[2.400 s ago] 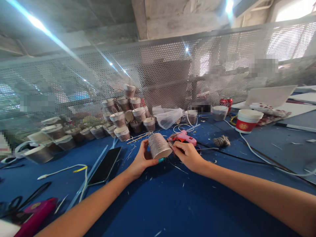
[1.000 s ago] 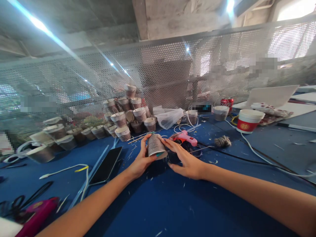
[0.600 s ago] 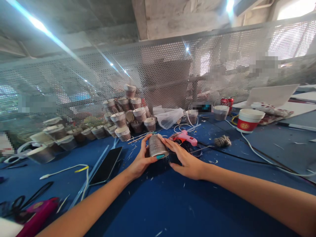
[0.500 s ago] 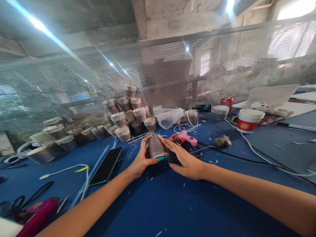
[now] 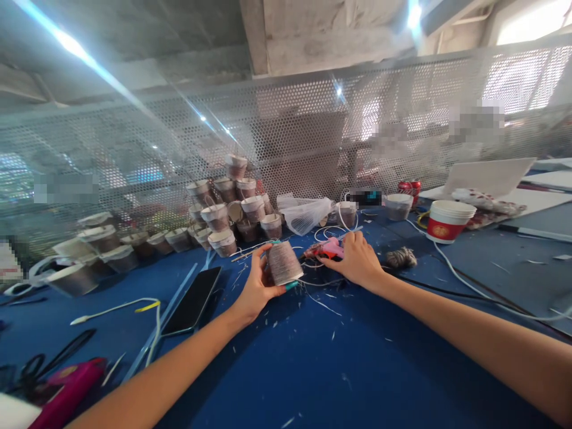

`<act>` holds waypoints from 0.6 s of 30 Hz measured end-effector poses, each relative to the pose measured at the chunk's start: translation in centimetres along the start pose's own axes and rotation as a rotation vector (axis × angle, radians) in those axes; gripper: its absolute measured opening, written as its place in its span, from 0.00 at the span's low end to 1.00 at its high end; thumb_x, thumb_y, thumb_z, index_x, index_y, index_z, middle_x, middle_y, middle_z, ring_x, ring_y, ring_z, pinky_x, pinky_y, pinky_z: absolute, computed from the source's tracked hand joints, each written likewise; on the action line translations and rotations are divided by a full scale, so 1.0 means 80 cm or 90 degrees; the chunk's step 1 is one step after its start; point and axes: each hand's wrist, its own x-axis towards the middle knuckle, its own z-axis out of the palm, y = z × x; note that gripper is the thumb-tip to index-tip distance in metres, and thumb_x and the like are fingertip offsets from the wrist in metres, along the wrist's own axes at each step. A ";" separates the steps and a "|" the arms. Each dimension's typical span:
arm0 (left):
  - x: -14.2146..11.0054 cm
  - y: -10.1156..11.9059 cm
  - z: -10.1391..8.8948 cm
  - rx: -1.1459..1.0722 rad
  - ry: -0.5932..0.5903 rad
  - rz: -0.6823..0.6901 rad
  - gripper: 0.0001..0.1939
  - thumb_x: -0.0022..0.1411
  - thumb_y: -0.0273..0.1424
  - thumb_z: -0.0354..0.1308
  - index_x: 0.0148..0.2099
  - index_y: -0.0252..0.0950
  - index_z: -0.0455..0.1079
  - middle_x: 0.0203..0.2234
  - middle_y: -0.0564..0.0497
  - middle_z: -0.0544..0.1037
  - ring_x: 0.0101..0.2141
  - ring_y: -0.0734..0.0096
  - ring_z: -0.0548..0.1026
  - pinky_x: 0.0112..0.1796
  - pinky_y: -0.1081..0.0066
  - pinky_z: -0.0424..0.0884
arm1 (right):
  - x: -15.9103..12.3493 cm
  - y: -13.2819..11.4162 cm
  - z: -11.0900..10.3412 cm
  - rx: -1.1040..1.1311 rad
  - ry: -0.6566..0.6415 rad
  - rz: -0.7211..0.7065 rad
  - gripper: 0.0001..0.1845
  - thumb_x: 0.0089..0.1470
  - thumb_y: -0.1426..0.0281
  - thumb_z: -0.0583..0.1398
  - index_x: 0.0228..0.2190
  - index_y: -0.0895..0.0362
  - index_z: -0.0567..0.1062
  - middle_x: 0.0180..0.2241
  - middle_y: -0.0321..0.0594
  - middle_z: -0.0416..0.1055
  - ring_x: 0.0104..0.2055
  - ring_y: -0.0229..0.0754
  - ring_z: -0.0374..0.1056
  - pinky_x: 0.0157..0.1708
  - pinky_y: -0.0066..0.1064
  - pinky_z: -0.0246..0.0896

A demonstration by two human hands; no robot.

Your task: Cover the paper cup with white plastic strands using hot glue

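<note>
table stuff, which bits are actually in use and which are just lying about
In use:
left hand holding twine-wrapped cup
right hand on pink glue gun

Lying about:
phone
stacked cups
red paper cups
scissors

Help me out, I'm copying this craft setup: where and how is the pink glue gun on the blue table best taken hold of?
Probably by its handle, coming from above on the near right side. The pink glue gun lies flat on the blue table; the right hand already rests over that end. The left hand holds the twine-wrapped cup.
</note>
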 end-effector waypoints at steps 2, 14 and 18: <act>0.000 0.000 -0.001 0.001 -0.003 0.001 0.45 0.38 0.24 0.70 0.55 0.49 0.51 0.52 0.50 0.65 0.48 0.62 0.70 0.48 0.61 0.69 | 0.002 0.000 0.001 -0.023 -0.044 -0.008 0.30 0.47 0.50 0.58 0.40 0.63 0.65 0.41 0.56 0.65 0.45 0.57 0.65 0.40 0.42 0.60; 0.000 0.001 -0.001 -0.013 0.056 0.000 0.46 0.37 0.22 0.69 0.54 0.47 0.49 0.53 0.48 0.64 0.50 0.59 0.68 0.51 0.56 0.66 | 0.002 0.001 -0.003 0.025 0.012 0.051 0.19 0.54 0.55 0.54 0.34 0.59 0.70 0.37 0.48 0.69 0.32 0.44 0.68 0.27 0.31 0.57; 0.002 0.001 -0.003 -0.025 0.092 -0.007 0.47 0.36 0.22 0.70 0.55 0.47 0.48 0.53 0.47 0.64 0.52 0.57 0.67 0.54 0.54 0.61 | -0.001 -0.003 -0.010 0.087 0.159 0.001 0.17 0.49 0.56 0.57 0.32 0.58 0.70 0.34 0.46 0.69 0.28 0.43 0.66 0.24 0.31 0.54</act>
